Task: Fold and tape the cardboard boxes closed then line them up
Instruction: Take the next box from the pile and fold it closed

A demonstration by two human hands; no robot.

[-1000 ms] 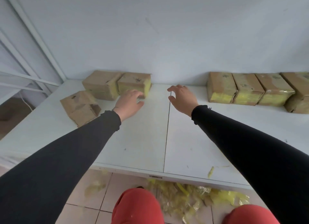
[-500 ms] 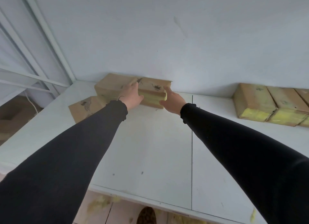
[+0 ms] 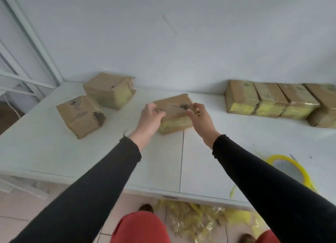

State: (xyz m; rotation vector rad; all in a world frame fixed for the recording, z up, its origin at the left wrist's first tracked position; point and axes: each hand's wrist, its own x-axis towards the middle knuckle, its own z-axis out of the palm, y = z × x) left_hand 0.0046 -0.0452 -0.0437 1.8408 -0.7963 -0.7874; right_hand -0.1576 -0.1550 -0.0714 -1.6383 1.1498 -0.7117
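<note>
Under our two grips spreads the white flat bench [image 3: 72, 157]. To the right of our right grip [image 3: 201, 118], a row of brown cardboard boxes with yellow taped ends [image 3: 271, 103] lines the wall. Left of our left grip [image 3: 150, 119] sit two worn brown cardboard boxes [image 3: 81, 115]. Between both grips we grasp a small brown cardboard box with a yellow taped front [image 3: 175, 113], fingers curled over its top edges. Near our right sleeve lies a yellow tape roll [image 3: 298, 168].

No legible text, only blurred marks on boxes [image 3: 173, 106].
</note>
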